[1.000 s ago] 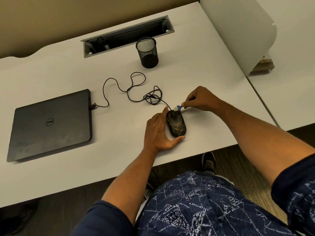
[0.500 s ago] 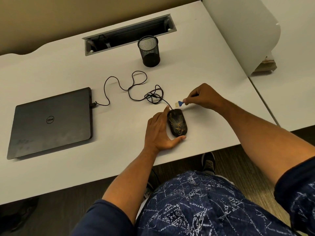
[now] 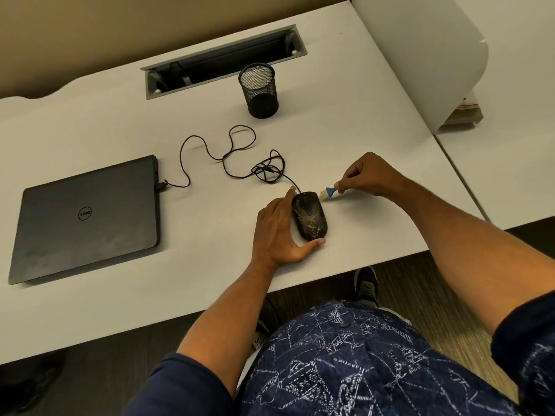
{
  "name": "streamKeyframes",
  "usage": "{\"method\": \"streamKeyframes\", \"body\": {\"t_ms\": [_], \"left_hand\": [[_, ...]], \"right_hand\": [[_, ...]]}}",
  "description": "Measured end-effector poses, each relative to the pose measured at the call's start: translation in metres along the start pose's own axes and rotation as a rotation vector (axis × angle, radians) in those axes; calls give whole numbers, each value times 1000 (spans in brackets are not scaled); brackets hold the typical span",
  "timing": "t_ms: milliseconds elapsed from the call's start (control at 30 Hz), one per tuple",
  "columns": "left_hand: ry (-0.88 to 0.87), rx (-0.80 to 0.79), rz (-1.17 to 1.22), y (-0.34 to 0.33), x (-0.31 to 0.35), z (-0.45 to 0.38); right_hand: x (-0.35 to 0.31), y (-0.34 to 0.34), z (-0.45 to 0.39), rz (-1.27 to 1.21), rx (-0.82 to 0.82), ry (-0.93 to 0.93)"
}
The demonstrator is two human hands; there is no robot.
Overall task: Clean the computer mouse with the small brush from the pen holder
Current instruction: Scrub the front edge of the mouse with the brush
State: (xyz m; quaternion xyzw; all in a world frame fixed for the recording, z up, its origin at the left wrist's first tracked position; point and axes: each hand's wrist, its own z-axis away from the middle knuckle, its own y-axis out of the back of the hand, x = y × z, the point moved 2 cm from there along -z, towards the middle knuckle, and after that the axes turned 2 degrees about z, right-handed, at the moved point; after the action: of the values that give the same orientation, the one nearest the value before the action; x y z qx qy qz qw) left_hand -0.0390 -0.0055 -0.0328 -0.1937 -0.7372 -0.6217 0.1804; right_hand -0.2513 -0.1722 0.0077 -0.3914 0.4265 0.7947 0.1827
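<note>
A black computer mouse (image 3: 310,216) with yellow markings lies on the white desk near its front edge. My left hand (image 3: 277,232) cups its left side, index finger along the top and thumb under its rear end. My right hand (image 3: 365,178) pinches a small blue brush (image 3: 328,192) with pale bristles. The bristles sit just right of the mouse's front, close to it. The black mesh pen holder (image 3: 259,90) stands farther back and looks empty.
The mouse cable (image 3: 237,157) loops across the desk (image 3: 345,130) to a closed black laptop (image 3: 87,217) at the left. A cable slot (image 3: 223,61) runs along the back. A white divider panel (image 3: 420,52) rises at the right.
My right hand has drawn the brush off the mouse's front end, a little to the right. My left hand has stayed on the mouse.
</note>
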Motion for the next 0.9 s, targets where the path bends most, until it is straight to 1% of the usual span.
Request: {"method": "streamKeyframes", "body": {"t_ms": [67,100,233,267,400,467,567,667,800,900], "left_hand": [[0,3,-4,0,0,0],[-3,5,-4,0,0,0],[-4,3,1,0,0,0],[-2,0,1,0,0,0],[-1,0,-5,0,0,0],[-3,0,-4,0,-1,0],[-3,-8,-3,0,-1,-1],[-1,-10,-3,0,0,0],[0,-14,-6,0,0,0],[-3,-14,-7,0,1,0]], "right_hand": [[-2,-2,2,-66,32,34],[-4,-4,4,-90,23,58],[-10,-16,7,-60,-106,82],[-9,-15,6,-46,-106,72],[-1,-4,5,0,-18,11],[0,-3,6,-39,-1,21],[-5,-12,8,-108,-54,58],[-8,-20,9,-85,-106,74],[-4,-7,5,-75,-45,55],[-6,-2,2,-139,-33,72]]}}
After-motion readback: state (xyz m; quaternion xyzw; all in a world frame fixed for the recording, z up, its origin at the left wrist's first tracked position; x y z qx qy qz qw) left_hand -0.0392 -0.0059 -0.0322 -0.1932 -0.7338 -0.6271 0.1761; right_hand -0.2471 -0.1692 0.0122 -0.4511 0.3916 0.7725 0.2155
